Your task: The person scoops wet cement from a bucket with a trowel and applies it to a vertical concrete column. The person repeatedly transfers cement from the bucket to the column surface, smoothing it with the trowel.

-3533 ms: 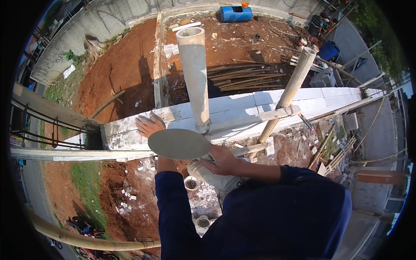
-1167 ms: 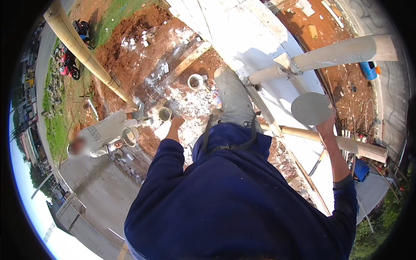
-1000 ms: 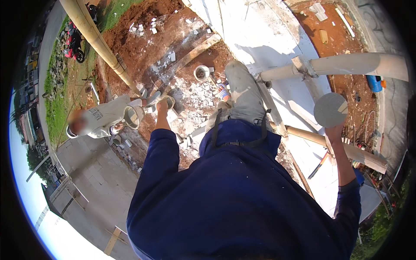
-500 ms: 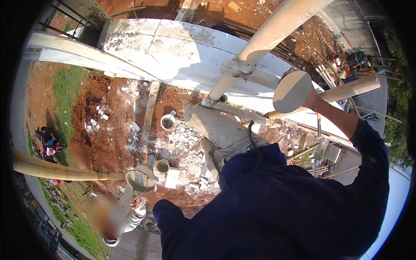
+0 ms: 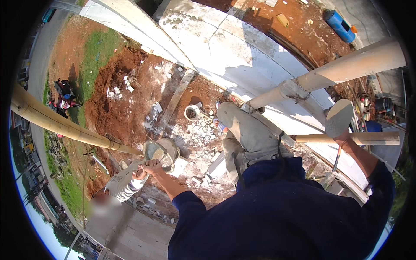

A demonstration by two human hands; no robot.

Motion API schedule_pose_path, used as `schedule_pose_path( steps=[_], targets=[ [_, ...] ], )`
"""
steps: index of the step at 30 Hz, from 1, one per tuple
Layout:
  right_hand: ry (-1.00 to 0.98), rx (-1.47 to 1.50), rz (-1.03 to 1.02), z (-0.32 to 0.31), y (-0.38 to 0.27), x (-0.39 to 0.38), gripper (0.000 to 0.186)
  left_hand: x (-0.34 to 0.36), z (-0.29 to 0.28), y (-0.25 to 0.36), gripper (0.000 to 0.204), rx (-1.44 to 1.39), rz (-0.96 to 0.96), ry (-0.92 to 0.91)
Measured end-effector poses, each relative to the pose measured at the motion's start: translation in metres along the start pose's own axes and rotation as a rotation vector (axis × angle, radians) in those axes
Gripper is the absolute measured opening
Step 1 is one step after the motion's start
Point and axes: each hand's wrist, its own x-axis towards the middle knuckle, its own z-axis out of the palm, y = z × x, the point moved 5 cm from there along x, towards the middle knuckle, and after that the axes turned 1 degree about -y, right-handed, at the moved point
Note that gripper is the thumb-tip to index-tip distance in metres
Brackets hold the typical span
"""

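Note:
My left hand (image 5: 151,167) is closed at the near edge of a mortar-stained bucket (image 5: 154,151), left of my legs. Right beside it, a co-worker's hand (image 5: 139,173) also reaches the bucket; how each hand grips it is hard to make out. Out to the right, my right hand (image 5: 343,138) is wrapped round the lower edge of a flat, rounded grey plate (image 5: 340,118). Its handle, if any, is hidden. That plate is raised in front of a horizontal bamboo pole (image 5: 372,138).
A thick slanting pole (image 5: 351,71) crosses at upper right, tied to a crosspiece. The white block wall (image 5: 234,47) runs diagonally ahead. Below lie a pale bucket (image 5: 192,113), broken white rubble (image 5: 197,136) and a plank (image 5: 180,95). Another bamboo pole (image 5: 65,123) enters from the left.
My view has swung, so the scene sits further right. My left hand and the co-worker's hand are closer together at the bucket. The grey plate in my right hand is turned more upright.

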Motion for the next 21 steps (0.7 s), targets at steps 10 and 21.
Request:
schedule_pose_path(
  steps=[10, 21],
  targets=[
    [0.016, -0.22, -0.238, 0.101, -0.044, 0.015, 0.039, -0.284, 0.228, 0.001, 0.035, 0.162, 0.094, -0.359],
    [0.162, -1.095, -0.692, 0.146, -0.082, -0.004, 0.036, -0.482, 0.475, -0.087, 0.045, 0.39, 0.04, -1.043]
  ],
)
